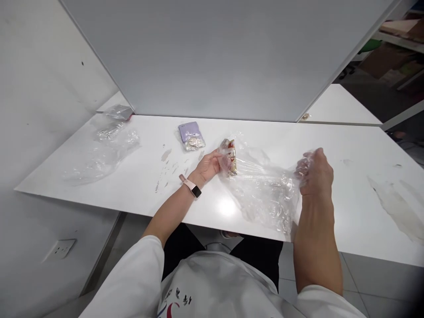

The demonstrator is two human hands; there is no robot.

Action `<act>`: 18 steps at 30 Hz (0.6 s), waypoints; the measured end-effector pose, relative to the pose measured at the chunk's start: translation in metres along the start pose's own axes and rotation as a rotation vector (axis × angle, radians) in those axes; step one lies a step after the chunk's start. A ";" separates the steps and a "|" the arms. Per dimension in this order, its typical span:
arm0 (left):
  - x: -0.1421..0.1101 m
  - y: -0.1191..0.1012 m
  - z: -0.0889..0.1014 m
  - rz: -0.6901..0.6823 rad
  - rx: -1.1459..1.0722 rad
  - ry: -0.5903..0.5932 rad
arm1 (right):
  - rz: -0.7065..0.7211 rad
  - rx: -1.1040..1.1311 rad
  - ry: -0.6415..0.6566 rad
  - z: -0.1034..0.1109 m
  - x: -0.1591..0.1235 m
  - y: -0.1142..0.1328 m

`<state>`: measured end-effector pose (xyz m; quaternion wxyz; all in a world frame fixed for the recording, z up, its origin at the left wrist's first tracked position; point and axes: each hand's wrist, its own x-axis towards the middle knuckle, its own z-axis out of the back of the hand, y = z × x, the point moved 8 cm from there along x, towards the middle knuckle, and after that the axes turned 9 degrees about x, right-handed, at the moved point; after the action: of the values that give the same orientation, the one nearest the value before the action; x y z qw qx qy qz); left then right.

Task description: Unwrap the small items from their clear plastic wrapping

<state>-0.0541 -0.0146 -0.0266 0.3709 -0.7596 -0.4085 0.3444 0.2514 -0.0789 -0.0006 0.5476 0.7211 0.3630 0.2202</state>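
Note:
A clear plastic bag [265, 185] lies stretched across the white table [347, 207] between my two hands. My left hand [212, 164], with a watch on its wrist, pinches the bag's left end together with a small red and gold snack packet [232, 160]. My right hand [316, 172] is closed on the bag's crumpled right end and lifts it a little off the table.
A purple packet with a small clear pouch [190, 134] lies behind my left hand. Crumpled clear plastic bags [106, 150] sit at the far left. More clear plastic [397, 207] lies at the right. A grey partition [225, 57] stands behind the table.

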 end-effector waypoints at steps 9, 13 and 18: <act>0.000 0.010 0.007 0.104 -0.090 -0.093 | 0.075 -0.929 0.869 -0.080 -0.072 -0.047; 0.001 0.005 0.017 0.037 0.044 -0.177 | 0.007 -0.623 0.738 -0.074 -0.062 -0.034; 0.005 0.005 0.021 0.008 0.054 -0.184 | -0.038 -0.083 0.394 -0.044 -0.035 -0.013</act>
<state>-0.0672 -0.0059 -0.0420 0.3509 -0.7160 -0.4284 0.4249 0.1935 -0.0763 0.0031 0.4994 0.6338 0.4670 0.3615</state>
